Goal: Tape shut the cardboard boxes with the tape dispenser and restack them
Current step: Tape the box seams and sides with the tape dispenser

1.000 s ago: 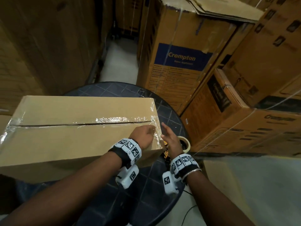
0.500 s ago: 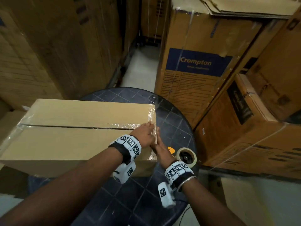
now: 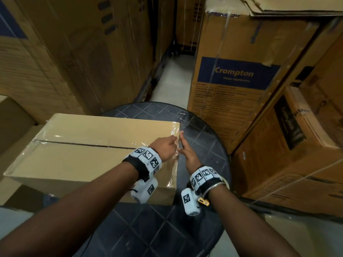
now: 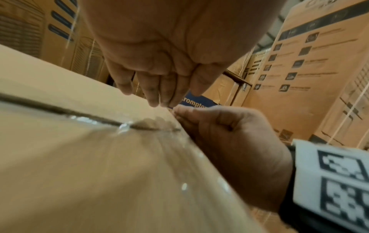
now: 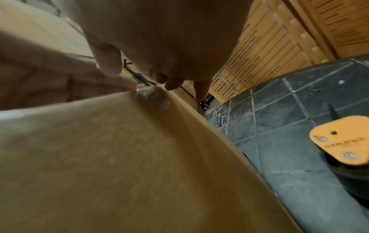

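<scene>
Plain brown cardboard box lies on the round dark tiled table, clear tape over its seam. Left hand now presses the tape end with straight fingers; right hand has slid up the end face, fingers straight — sealing looks nearly finished.

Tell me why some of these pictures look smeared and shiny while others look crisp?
Head view: fairly sharp, dim at the corners, with glare on the clear tape at the cardboard box edge. Left wrist view: the box top blurs toward the lens, and bright specks glint off the tape. Right wrist view: darkest and softest; only the tiled table looks crisp.
</scene>
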{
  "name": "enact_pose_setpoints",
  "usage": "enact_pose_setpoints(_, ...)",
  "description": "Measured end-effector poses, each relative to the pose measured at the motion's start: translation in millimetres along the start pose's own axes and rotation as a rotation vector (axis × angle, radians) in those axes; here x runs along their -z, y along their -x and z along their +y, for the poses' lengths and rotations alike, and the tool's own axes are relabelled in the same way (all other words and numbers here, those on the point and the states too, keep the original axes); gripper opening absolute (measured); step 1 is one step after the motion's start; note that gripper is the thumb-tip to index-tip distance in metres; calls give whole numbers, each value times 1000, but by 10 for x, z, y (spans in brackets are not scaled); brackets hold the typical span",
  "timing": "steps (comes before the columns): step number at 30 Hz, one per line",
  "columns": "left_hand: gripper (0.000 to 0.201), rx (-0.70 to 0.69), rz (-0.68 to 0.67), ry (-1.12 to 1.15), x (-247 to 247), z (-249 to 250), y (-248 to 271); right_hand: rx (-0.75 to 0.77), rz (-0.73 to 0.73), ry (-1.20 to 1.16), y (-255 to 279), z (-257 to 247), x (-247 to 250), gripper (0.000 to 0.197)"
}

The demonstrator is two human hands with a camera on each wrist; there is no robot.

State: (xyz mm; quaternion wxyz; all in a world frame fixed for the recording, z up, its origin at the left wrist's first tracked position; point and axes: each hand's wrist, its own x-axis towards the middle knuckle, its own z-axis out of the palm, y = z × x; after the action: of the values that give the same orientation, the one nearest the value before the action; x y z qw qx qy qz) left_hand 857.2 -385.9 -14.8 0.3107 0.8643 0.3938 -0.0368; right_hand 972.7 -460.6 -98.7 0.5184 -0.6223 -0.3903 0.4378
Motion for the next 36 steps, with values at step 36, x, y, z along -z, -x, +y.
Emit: enact_pose_setpoints(36, 69, 33, -176, -163, 104, -243, -497, -36, 238, 244, -794, -108, 146, 70)
